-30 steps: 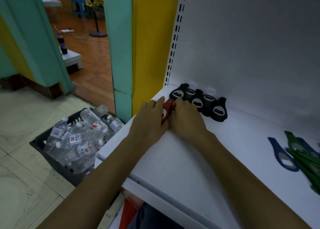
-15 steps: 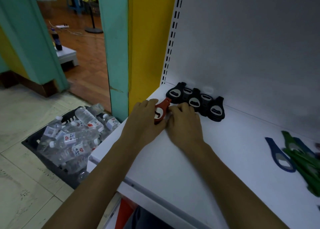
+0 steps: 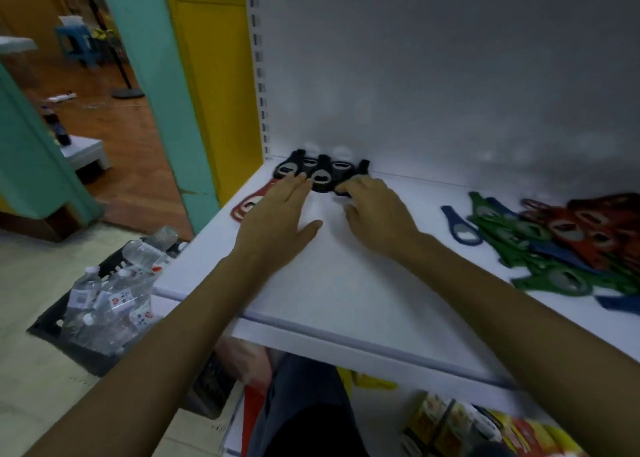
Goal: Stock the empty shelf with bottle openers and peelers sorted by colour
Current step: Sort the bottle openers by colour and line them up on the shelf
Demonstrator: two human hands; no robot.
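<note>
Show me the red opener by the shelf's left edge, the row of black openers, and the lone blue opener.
red opener (image 3: 246,204): head view, its looped head.
black openers (image 3: 320,178): head view, the middle opener's head.
blue opener (image 3: 450,215): head view, its handle.

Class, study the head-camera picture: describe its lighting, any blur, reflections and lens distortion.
Head view: the lighting is dim and even, with only faint shadow on the shelf between the left hand and right hand. Blur softens the whole frame, worst on the coloured opener pile at the right. The glossy back panel shows pale reflections above the black openers. The wide-angle lens stretches the forearms towards the corners.
</note>
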